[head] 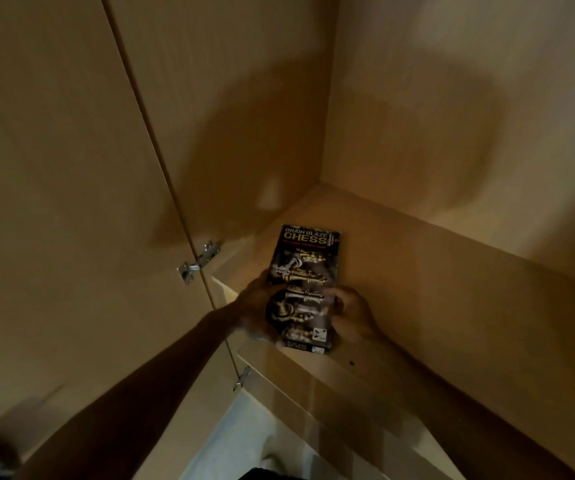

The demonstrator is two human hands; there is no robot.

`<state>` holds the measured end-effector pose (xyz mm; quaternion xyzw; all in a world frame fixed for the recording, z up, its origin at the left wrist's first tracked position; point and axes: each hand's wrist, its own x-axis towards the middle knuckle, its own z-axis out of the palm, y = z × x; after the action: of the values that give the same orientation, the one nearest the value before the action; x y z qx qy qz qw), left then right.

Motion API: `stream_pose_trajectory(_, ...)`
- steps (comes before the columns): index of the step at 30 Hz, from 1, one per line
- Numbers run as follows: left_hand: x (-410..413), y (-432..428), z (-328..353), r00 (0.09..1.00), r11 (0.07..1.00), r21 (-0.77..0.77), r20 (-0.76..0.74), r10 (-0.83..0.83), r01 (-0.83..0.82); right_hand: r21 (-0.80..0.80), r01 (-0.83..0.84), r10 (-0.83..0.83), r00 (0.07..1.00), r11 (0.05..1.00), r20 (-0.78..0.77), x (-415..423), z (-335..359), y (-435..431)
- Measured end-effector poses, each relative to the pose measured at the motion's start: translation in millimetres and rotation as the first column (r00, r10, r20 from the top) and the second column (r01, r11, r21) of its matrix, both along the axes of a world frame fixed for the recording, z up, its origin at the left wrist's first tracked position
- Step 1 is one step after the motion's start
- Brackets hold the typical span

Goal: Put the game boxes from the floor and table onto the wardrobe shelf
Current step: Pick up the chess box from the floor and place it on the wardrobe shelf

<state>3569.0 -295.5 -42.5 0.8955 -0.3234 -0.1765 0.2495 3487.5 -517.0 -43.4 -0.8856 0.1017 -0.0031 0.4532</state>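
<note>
A black chess game box with gold lettering and pictures of chess pieces lies flat on the light wooden wardrobe shelf, near its front edge and left side. My left hand grips the box's left edge. My right hand holds its right edge. Both arms reach up from below. The near end of the box slightly overhangs the shelf's front edge.
The open wardrobe door stands at the left, with a metal hinge and a second hinge lower down. The back wall and left side panel enclose the shelf. Pale floor shows below.
</note>
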Motion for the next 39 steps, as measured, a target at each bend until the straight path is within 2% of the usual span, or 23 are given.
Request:
stream_pose_trajectory(2, 5.6, 3.7, 7.9, 0.991, 0.993, 0.011, 0.054, 0.12, -0.121, -0.032, -0.069, 0.07, 0.996, 0.997, 0.057, 7.8, -1.3, -2.0)
stream_pose_trajectory(4, 4.8, 9.2, 11.3, 0.956, 0.972, 0.035, 0.19, 0.222, -0.233, -0.042, -0.141, 0.145, 0.986, 0.989, 0.087, 11.7, 2.3, 1.0)
stream_pose_trajectory(6, -1.7, 10.2, 10.0, 0.889, 0.934, 0.023, 0.314, 0.333, -0.357, -0.07, -0.265, 0.269, 0.962, 0.962, 0.054, 15.0, 7.5, 5.9)
stream_pose_trajectory(10, -5.1, 4.1, 3.6, 0.792, 0.868, -0.082, 0.375, 0.482, -0.49, -0.2, -0.455, 0.458, 0.888, 0.868, -0.031, 25.2, 6.2, 16.8)
stream_pose_trajectory(13, 0.4, 2.9, 4.9, 0.809, 0.843, -0.081, 0.247, 0.533, -0.531, -0.244, -0.51, 0.512, 0.857, 0.825, -0.062, 37.1, 0.2, 24.8)
stream_pose_trajectory(15, 4.4, 4.5, 4.1, 0.839, 0.845, -0.027, 0.112, 0.533, -0.533, -0.278, -0.515, 0.513, 0.854, 0.811, -0.087, 47.1, -6.0, 31.4)
stream_pose_trajectory(17, 11.3, 7.1, 3.0, 0.851, 0.851, 0.025, 0.054, 0.522, -0.524, -0.301, -0.514, 0.505, 0.856, 0.803, -0.112, 58.0, -12.7, 36.9)
stream_pose_trajectory(26, 34.2, 12.0, -1.1, 0.856, 0.856, 0.025, 0.04, 0.515, -0.516, -0.236, -0.487, 0.475, 0.873, 0.841, -0.108, 84.4, -19.6, 37.5)
stream_pose_trajectory(28, 26.2, 9.3, -1.6, 0.837, 0.838, -0.061, 0.049, 0.544, -0.542, -0.208, -0.481, 0.479, 0.875, 0.851, -0.067, 79.1, -17.4, 32.7)
stream_pose_trajectory(30, 12.6, 6.8, -2.7, 0.783, 0.77, -0.211, 0.03, 0.621, -0.602, -0.135, -0.424, 0.431, 0.902, 0.896, 0.028, 72.6, -14.9, 32.0)
stream_pose_trajectory(32, -7.6, 6.0, -6.3, 0.706, 0.664, -0.297, -0.051, 0.706, -0.686, 0.009, -0.338, 0.335, 0.936, 0.941, 0.11, 63.0, -12.4, 31.8)
stream_pose_trajectory(35, -54.8, 10.3, -17.4, 0.631, 0.55, -0.356, -0.171, 0.756, -0.755, 0.237, -0.278, 0.274, 0.96, 0.931, 0.05, 38.0, -8.6, 33.2)
stream_pose_trajectory(39, -130.0, 24.4, -35.1, 0.506, 0.395, -0.354, -0.313, 0.804, -0.847, 0.332, -0.337, 0.353, 0.936, 0.881, 0.014, -1.9, -19.8, 47.9)
